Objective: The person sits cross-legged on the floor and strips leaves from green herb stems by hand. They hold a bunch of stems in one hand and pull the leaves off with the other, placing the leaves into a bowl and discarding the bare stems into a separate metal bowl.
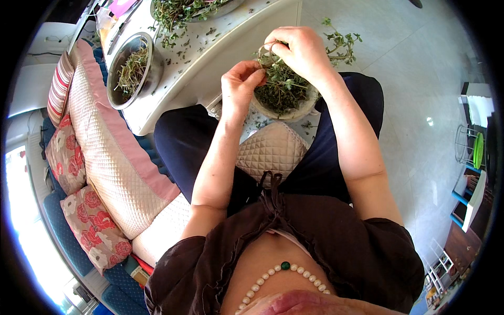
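My right hand [303,51] grips a green sprig [342,46] with a thin looped stem; its leafy end sticks out to the right past the hand. At the lower end of the loop, my left hand [240,80] pinches the stem between thumb and forefinger. Both hands are over a round bowl [293,115] between my knees, heaped with plucked green leaves [281,94]. The hands hide the bowl's far side.
On the white table [189,55] at left are a metal bowl [157,75] of bare stems [133,73], a heap of leafy plants [169,17] and scattered leaf bits. A sofa [114,130] with cushions [92,228] runs along the left. Tiled floor [409,98] lies at right.
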Tool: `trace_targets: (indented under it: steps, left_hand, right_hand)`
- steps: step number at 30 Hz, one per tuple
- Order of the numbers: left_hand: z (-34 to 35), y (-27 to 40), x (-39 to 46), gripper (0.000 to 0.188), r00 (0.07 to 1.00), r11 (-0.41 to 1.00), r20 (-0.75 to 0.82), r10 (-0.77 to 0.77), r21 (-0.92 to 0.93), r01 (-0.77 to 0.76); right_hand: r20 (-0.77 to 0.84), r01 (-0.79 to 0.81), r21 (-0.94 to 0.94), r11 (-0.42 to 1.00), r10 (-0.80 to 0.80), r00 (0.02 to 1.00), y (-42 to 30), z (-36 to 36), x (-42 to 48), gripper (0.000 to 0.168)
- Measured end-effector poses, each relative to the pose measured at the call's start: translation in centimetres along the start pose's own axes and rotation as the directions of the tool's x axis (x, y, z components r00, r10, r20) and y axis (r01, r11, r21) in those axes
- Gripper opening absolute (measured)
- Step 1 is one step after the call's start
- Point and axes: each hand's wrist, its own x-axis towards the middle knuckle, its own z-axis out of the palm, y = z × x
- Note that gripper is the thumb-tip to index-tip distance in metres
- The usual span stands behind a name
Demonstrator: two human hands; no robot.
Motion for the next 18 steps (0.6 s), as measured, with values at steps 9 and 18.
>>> trace_targets:
  steps: [9,18]
  left_hand:
    - [-2.1,1.9,-0.3,0.010,0.964,0.934,0.205,-0.169,-0.277,0.223]
    - [-2.1,1.3,-0.5,0.014,0.931,0.845,0.319,-0.176,-0.437,0.309]
  right_hand:
    - [0.033,-0.001,0.122,0.993,-0.003,0.999,0.7,-0.4,0.0,0.007]
    - [0.033,0.010,0.135,0.991,-0.014,0.999,0.4,-0.1,0.1,0.007]
